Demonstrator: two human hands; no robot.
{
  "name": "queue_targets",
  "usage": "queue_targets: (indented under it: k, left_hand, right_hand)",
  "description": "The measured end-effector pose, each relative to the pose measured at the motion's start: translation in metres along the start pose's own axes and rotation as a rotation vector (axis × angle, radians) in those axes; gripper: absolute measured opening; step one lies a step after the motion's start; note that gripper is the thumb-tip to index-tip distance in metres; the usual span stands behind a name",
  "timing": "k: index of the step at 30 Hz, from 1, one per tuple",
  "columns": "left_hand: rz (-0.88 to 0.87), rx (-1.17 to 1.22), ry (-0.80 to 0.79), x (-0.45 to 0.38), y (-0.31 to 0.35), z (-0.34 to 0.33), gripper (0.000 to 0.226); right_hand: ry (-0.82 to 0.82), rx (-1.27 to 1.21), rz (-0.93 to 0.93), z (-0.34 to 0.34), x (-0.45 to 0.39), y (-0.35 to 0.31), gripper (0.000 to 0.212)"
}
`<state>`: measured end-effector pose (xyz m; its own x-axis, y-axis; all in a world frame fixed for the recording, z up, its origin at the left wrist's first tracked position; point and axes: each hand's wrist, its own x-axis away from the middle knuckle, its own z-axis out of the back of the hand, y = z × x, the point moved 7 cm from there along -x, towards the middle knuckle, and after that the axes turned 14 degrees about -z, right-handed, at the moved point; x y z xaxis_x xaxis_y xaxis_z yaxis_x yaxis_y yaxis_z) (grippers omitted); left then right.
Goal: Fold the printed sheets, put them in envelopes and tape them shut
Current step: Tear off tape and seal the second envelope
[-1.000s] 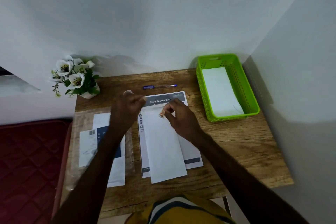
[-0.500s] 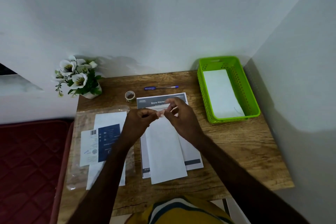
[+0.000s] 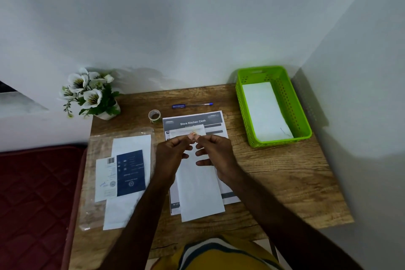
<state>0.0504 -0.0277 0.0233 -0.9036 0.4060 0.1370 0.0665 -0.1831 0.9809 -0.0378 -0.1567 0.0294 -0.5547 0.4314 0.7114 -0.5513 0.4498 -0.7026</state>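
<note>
A long white envelope [image 3: 200, 193] lies lengthwise on a printed sheet headed "Store Kitchen Cloth" [image 3: 192, 121] in the middle of the wooden table. Its flap end [image 3: 186, 132] points away from me. My left hand [image 3: 172, 153] and my right hand [image 3: 217, 152] meet just above that flap end, thumbs and forefingers pinched together on a small piece of clear tape [image 3: 194, 136]. The tape itself is barely visible. The tape roll [image 3: 154, 115] stands behind my left hand, apart from both hands.
A green basket [image 3: 274, 143] at the back right holds a white envelope. A blue pen [image 3: 192, 105] lies near the wall. A flower pot [image 3: 92, 94] sits at the back left. A plastic sleeve with envelopes and a blue card [image 3: 130, 172] lies left.
My left hand left the tape roll at the back and came to the right hand. Both hands now pinch the tape piece over the envelope's flap end.
</note>
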Motion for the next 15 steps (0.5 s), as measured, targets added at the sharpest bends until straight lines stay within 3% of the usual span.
queue_targets:
  k: [8, 12, 15]
  left_hand:
    - [-0.084, -0.283, 0.125, -0.007, 0.008, 0.005, 0.04]
    - [-0.404, -0.609, 0.209, -0.017, 0.037, 0.009, 0.026]
    - [-0.585, -0.763, 0.047, -0.031, 0.039, -0.007, 0.021]
  right_hand:
    - [0.068, -0.024, -0.006, 0.001, -0.008, 0.015, 0.014]
    - [0.145, -0.065, -0.023, 0.008, -0.018, 0.023, 0.01]
    - [0.18, -0.062, -0.031, 0.012, -0.025, 0.025, 0.011]
